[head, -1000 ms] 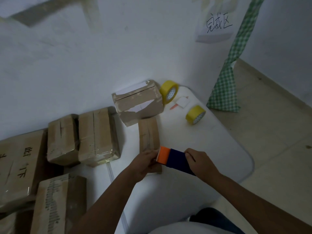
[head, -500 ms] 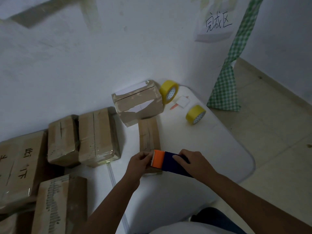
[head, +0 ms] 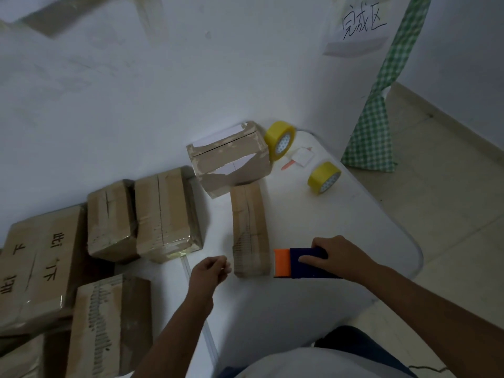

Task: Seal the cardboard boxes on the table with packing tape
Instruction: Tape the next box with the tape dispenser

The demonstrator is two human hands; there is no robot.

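Note:
A narrow cardboard box [head: 249, 227] lies flat on the white table [head: 313, 304], its long side running away from me. My right hand [head: 341, 256] grips a dark blue tape dispenser with an orange end [head: 302, 263], just right of the box's near end. My left hand [head: 210, 272] hovers left of that near end, fingers curled, touching nothing. A larger cardboard box [head: 230, 159] with torn white labels stands behind the narrow one. Two yellow tape rolls sit at the far right: one [head: 281, 141] by the wall, one [head: 324, 177] nearer.
Two taped boxes [head: 161, 214] [head: 110, 219] lie side by side at left, with bigger cartons [head: 38, 263] [head: 109, 326] nearer the left edge. A small white card and orange cutter [head: 298, 158] lie between the rolls. A green checked cloth [head: 373, 126] hangs beside the table's right edge.
The dispenser has moved right, off the narrow box's near end. My left hand has let go of that end and pulled back to the left, fingers curled.

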